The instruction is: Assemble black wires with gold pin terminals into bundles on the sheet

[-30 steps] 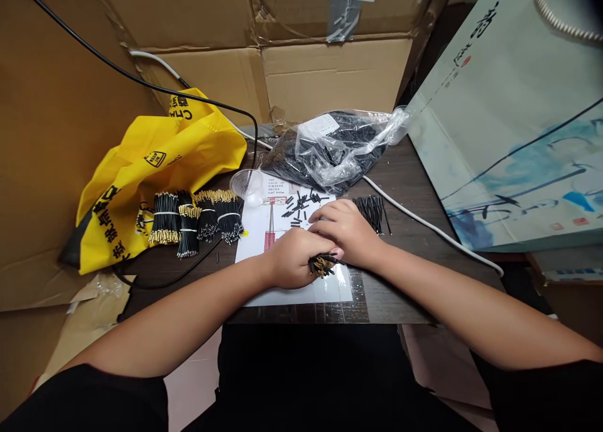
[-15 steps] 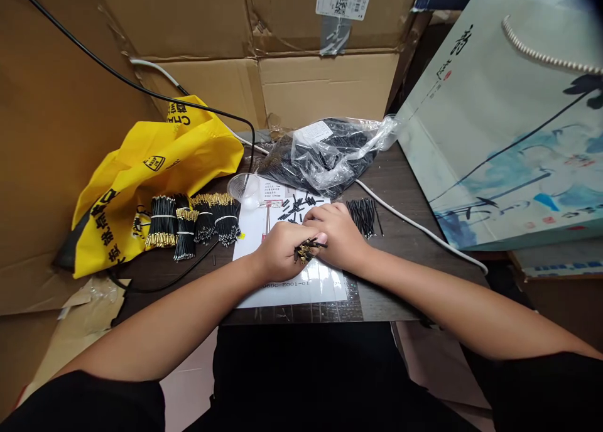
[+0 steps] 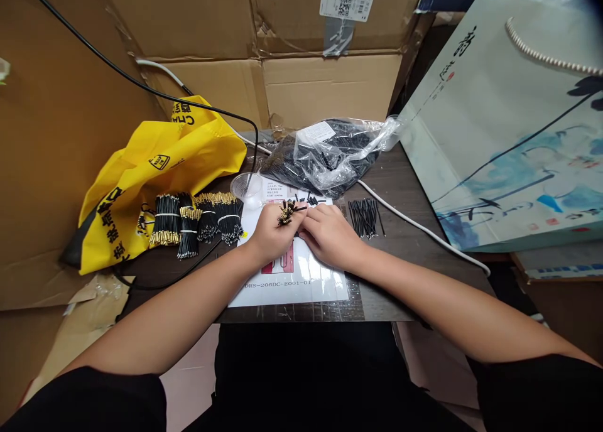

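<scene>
My left hand is closed around a bundle of black wires, whose gold-coloured terminals and a few black ends poke out above the fist. Beside it, my right hand has its fingers curled in against the left fingertips; whatever they pinch is hidden. Just beyond the hands, short black tube pieces lie scattered on a printed sheet. To the right of my right hand, loose black wires are laid side by side on the table.
Banded wire bundles stand at the left against a yellow bag. A clear plastic bag of black wires lies at the back, near a clear plastic cup. A white cable and large paper bag are at right.
Both hands have moved slightly up and left, and my left fist has drawn a little away from my right hand with the wires. More of the sheet's print shows below them.
</scene>
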`<state>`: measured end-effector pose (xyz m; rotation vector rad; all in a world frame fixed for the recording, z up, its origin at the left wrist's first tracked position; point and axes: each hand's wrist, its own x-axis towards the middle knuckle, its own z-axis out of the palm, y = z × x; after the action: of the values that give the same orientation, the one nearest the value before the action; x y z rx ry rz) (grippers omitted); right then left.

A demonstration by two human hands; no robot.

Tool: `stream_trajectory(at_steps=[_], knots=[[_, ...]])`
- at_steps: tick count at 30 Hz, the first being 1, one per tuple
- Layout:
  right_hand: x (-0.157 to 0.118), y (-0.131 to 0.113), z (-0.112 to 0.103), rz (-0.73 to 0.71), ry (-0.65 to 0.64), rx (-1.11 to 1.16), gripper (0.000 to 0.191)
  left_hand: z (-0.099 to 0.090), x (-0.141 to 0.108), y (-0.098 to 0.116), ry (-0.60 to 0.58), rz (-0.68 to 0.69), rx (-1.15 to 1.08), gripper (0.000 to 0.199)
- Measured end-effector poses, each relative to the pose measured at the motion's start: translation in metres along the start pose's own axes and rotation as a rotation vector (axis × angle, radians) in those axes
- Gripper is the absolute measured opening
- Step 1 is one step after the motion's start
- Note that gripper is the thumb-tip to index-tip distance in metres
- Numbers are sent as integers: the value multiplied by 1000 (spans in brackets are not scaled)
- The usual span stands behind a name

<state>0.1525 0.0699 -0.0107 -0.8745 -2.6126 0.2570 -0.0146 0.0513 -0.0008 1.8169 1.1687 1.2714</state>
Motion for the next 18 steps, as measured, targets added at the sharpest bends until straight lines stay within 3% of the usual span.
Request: stream_trajectory(at_steps=[7,18], knots=[[2,6,-9,-8,-108,52,12,2,2,2,10,-18,-36,37],[1,-3,-10,-29,-105,28,10,3,1,-1,29,-64,-66,36]])
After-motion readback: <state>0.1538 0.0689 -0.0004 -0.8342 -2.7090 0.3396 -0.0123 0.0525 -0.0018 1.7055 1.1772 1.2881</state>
